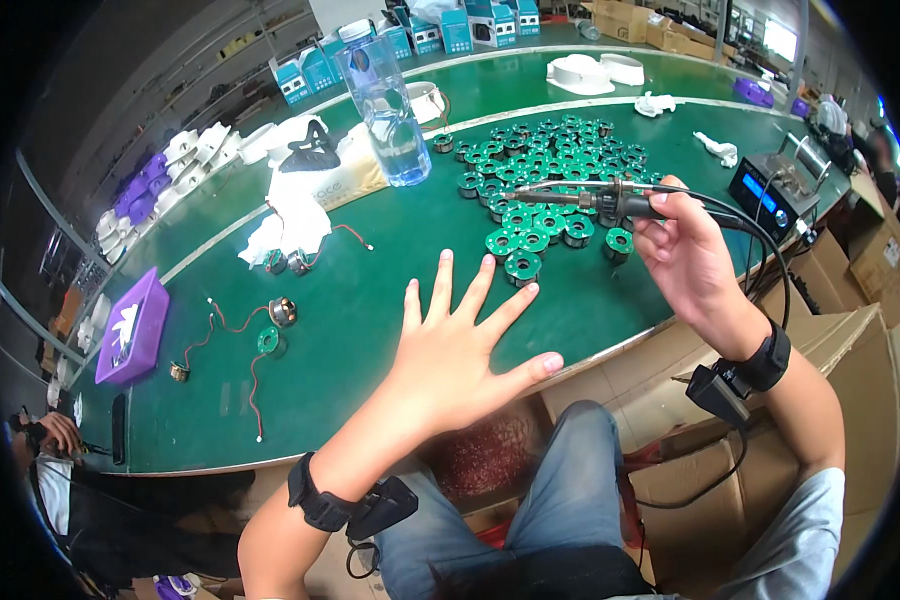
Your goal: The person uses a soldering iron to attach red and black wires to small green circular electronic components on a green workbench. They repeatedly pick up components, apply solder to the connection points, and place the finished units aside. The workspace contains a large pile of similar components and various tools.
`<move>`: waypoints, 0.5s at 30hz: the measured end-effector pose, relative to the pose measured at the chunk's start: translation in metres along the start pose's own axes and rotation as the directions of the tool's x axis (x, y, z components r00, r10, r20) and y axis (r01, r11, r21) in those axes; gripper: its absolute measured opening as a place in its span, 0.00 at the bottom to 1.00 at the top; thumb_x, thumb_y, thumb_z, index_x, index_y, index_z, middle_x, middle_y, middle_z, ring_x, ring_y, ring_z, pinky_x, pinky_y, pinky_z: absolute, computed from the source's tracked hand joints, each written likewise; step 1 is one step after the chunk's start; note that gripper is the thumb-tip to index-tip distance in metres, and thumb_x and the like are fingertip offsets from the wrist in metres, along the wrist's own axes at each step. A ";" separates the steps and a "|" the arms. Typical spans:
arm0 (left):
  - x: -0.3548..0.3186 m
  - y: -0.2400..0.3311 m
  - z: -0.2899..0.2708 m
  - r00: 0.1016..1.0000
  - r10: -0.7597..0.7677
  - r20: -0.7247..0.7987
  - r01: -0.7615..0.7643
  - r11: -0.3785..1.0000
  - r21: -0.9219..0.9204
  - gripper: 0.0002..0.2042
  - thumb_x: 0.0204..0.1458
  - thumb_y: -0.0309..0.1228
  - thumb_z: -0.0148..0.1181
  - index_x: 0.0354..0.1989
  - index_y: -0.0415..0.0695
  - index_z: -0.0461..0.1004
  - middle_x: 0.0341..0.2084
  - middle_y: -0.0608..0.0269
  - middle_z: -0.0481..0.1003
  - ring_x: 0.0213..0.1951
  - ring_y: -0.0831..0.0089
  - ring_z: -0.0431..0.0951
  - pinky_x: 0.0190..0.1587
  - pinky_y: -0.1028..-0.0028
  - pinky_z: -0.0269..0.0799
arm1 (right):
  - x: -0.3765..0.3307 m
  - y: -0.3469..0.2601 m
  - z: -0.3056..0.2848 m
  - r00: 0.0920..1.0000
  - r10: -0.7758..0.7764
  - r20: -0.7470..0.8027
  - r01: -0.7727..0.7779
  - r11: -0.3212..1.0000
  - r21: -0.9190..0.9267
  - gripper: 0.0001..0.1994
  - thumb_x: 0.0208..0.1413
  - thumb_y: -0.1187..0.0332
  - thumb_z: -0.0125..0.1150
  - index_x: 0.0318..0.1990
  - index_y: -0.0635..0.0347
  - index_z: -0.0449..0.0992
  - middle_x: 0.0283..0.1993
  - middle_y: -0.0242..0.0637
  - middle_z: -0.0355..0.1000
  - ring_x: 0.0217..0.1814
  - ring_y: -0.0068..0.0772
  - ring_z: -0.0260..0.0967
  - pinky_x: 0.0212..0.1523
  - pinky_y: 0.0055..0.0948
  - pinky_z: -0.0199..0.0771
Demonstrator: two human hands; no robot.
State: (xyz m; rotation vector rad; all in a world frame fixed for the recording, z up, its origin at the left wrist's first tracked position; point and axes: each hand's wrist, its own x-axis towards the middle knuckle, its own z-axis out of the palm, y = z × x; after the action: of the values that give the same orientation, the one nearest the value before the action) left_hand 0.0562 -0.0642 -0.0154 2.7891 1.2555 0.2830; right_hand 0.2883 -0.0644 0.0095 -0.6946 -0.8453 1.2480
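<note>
From my remote seat: L hand (455, 340) fingers splayed by the green table (360, 310), nothing held; can't tell if touching. Mid-table: round parts (542, 168) w/ green tops, prob. hard, light; I'd take rims. R hand (695, 250) pinches soldering iron (575, 199) by its dark grip (638, 206), tip across the parts; prob. light, stiff, hot-ended, cable (786, 275) may drag. Surface: hard-looking. Room: shelves (185, 75) far L, control box (765, 195) R.

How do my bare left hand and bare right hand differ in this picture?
Your bare left hand is empty, while your bare right hand holds a black-handled metal soldering iron. The left hand's fingers are spread and straight; the right hand's fingers curl around that iron. Both wrists wear black straps.
</note>
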 end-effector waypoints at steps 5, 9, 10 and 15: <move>-0.010 -0.003 -0.008 1.000 0.001 0.011 -0.001 1.000 -0.028 0.31 0.44 0.61 0.41 0.56 0.61 0.57 0.59 0.46 0.43 0.61 0.44 0.35 0.58 0.49 0.31 | -0.002 0.001 0.006 0.999 0.025 -0.029 -0.025 1.000 0.003 0.08 0.45 0.72 0.53 0.23 0.52 0.59 0.24 0.25 0.59 0.23 0.12 0.52 0.20 0.13 0.50; -0.035 -0.014 -0.038 0.999 -0.037 -0.024 0.035 0.996 -0.079 0.27 0.44 0.51 0.50 0.52 0.51 0.63 0.56 0.44 0.51 0.58 0.47 0.48 0.58 0.57 0.44 | -0.005 0.000 0.006 0.998 0.032 -0.047 -0.033 0.999 -0.005 0.08 0.45 0.72 0.53 0.23 0.52 0.59 0.25 0.24 0.59 0.23 0.12 0.51 0.19 0.12 0.49; -0.039 -0.022 -0.045 0.998 -0.059 -0.037 0.054 0.991 -0.120 0.27 0.44 0.49 0.52 0.51 0.48 0.64 0.55 0.44 0.53 0.57 0.48 0.52 0.57 0.59 0.48 | -0.006 0.000 0.008 0.998 0.036 -0.060 -0.036 0.999 -0.009 0.08 0.45 0.72 0.52 0.23 0.52 0.59 0.25 0.24 0.59 0.22 0.13 0.51 0.19 0.12 0.48; -0.074 -0.097 -0.072 0.854 -0.280 -0.438 0.391 0.901 0.187 0.09 0.37 0.27 0.59 0.29 0.37 0.71 0.30 0.54 0.72 0.35 0.60 0.70 0.38 0.66 0.65 | -0.006 0.005 0.013 0.998 0.047 -0.050 -0.047 0.999 -0.001 0.09 0.45 0.72 0.52 0.21 0.52 0.58 0.21 0.22 0.55 0.21 0.12 0.48 0.18 0.13 0.47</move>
State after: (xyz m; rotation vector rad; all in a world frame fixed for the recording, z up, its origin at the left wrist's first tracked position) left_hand -0.0767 -0.0561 0.0318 2.7278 1.9906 0.7420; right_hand 0.2744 -0.0697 0.0111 -0.7484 -0.7931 1.2662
